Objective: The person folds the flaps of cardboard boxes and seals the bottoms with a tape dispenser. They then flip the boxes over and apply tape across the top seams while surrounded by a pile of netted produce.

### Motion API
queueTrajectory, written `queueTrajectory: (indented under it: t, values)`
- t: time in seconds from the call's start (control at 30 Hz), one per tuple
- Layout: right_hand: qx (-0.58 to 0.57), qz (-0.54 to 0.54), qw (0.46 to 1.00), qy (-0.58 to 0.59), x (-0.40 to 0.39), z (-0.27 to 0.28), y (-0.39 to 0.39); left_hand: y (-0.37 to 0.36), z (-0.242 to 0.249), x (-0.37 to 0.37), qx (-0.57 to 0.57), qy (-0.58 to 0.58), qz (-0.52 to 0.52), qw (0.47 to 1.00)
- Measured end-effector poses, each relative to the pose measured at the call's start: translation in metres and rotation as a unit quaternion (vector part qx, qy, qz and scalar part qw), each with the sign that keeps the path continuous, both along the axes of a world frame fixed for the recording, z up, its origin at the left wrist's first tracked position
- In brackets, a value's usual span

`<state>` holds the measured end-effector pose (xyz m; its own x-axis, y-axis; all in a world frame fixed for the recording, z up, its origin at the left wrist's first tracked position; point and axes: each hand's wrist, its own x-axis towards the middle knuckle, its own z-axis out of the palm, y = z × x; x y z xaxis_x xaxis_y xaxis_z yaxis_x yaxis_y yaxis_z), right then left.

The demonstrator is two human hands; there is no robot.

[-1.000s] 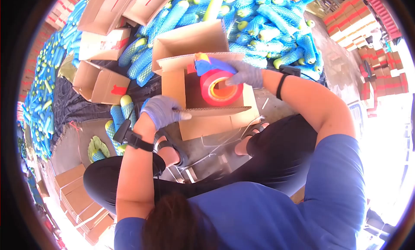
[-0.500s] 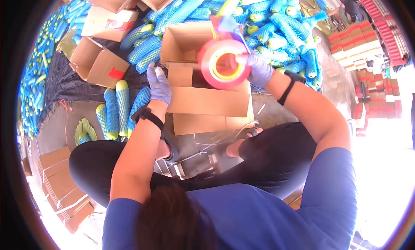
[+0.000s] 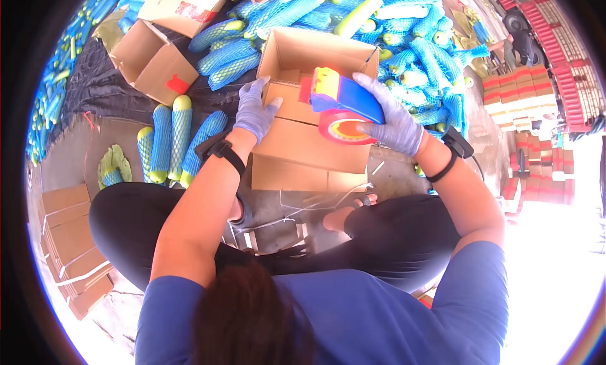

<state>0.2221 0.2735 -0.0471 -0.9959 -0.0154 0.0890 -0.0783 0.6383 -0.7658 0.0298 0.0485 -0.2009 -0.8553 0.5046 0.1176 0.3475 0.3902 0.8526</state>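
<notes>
My gloved right hand grips a blue, red and yellow tape dispenser loaded with a large tape roll, thumb near the roll and fingers along the far side. The dispenser sits low over the cardboard box, overlapping its upper flaps. At the left edge of that box is my gloved left hand, its thumb over the folded flap and its fingers along the side. The flaps lie across the top, hiding the inside. Directly behind stands another cardboard box with its top open.
Long green vegetables in blue net sleeves are heaped at the back. Several more netted vegetables lie left of my arm. An open carton stands on dark cloth. Flattened cardboard lies lower left; stacked cartons stand right.
The tape dispenser has come down and slightly right in my right hand, turning so its blue side shows. My left hand has shifted right onto the flaps, which now lie flatter over the box.
</notes>
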Motion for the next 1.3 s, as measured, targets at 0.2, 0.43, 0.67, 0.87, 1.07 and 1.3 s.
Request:
queueTrajectory:
  t: [0.2, 0.43, 0.67, 0.87, 1.07, 1.3]
  values:
    - [0.194, 0.036, 0.980, -0.027, 0.011, -0.013, -0.004, -0.011, 0.041, 0.010, -0.104, 0.164, 0.071, 0.978]
    - [0.179, 0.019, 0.984, 0.011, 0.014, -0.009, -0.010, 0.015, 0.071, 0.023, 0.062, -0.590, -0.084, 0.801]
    - [0.201, 0.079, 0.974, 0.069, 0.006, 0.001, -0.016, 0.025, 0.044, 0.055, 0.137, -0.455, -0.004, 0.880]
    - [0.300, 0.074, 0.950, 0.039, -0.003, 0.012, -0.021, -0.029, 0.028, -0.007, 0.017, -0.192, 0.101, 0.976]
    - [0.386, 0.064, 0.916, -0.092, -0.009, 0.021, -0.030, -0.089, -0.071, -0.084, -0.007, -0.275, 0.181, 0.944]
    - [0.396, 0.067, 0.902, -0.158, -0.019, 0.023, -0.038, -0.068, -0.108, -0.051, -0.006, -0.182, 0.185, 0.966]
